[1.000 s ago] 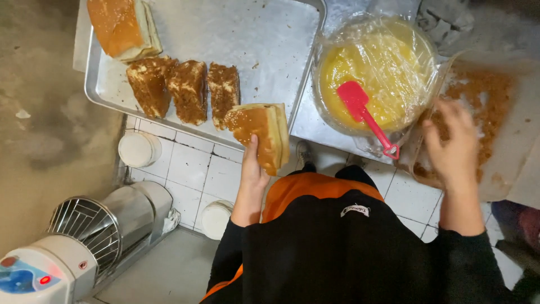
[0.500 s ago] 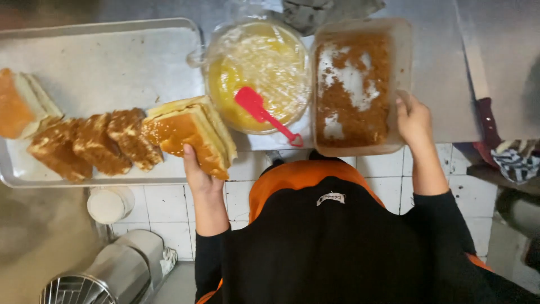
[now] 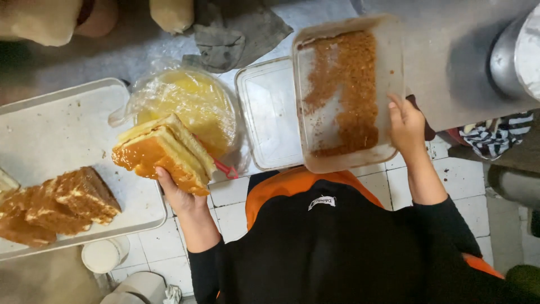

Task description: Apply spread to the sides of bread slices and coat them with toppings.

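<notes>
My left hand (image 3: 179, 195) holds a stack of layered, yellow-coated cake slices (image 3: 164, 152) from underneath, raised over the edge of a metal tray (image 3: 50, 129). My right hand (image 3: 406, 125) grips the right rim of a clear rectangular container (image 3: 349, 90) with brown crumbs spread inside, tilted above the counter. Between the hands sits a bowl of yellow batter (image 3: 188, 107) lined with plastic film, and a red spatula handle (image 3: 225, 168) pokes out under the cake.
Crumb-coated cake slices (image 3: 53, 205) lie on the tray at lower left. A clear lid (image 3: 270, 115) lies beside the container. A grey cloth (image 3: 233, 28) is at the back, a metal pot (image 3: 514, 50) at far right, white tiles below.
The view shifted. The crumb container has been lifted and tilted toward the right, uncovering the clear lid. The cake stack in my left hand has risen off the tray.
</notes>
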